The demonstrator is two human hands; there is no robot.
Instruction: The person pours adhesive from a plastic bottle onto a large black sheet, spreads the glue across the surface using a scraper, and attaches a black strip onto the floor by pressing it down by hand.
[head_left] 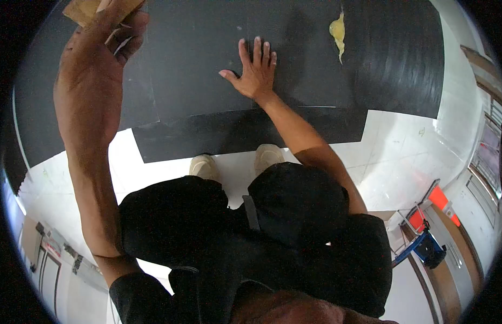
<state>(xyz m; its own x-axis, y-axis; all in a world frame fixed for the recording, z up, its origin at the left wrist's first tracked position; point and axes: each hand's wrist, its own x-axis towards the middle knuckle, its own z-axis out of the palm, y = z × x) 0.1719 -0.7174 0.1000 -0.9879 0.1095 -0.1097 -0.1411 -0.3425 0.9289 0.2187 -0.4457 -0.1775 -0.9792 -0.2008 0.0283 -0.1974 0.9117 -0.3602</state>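
Note:
My left hand point(94, 81) is raised close to the camera at the upper left, its fingers closed around a flat tan piece point(81, 11). That piece is cut off by the top edge of the view, so its exact kind does not show. Lying flat on the black sheet point(191, 70), my right hand point(254, 73) has its fingers spread and holds nothing. To the right of that hand, a blob of yellow paste point(338, 36) sits on the sheet, drawn out into thin points at both ends.
Beige shoes point(205, 166) stand at the sheet's near edge on white floor tiles point(405, 135). A narrower black strip point(315, 127) runs along that edge. At the lower right are a blue and black object point(426, 249) and orange pieces point(437, 198) beside a cabinet.

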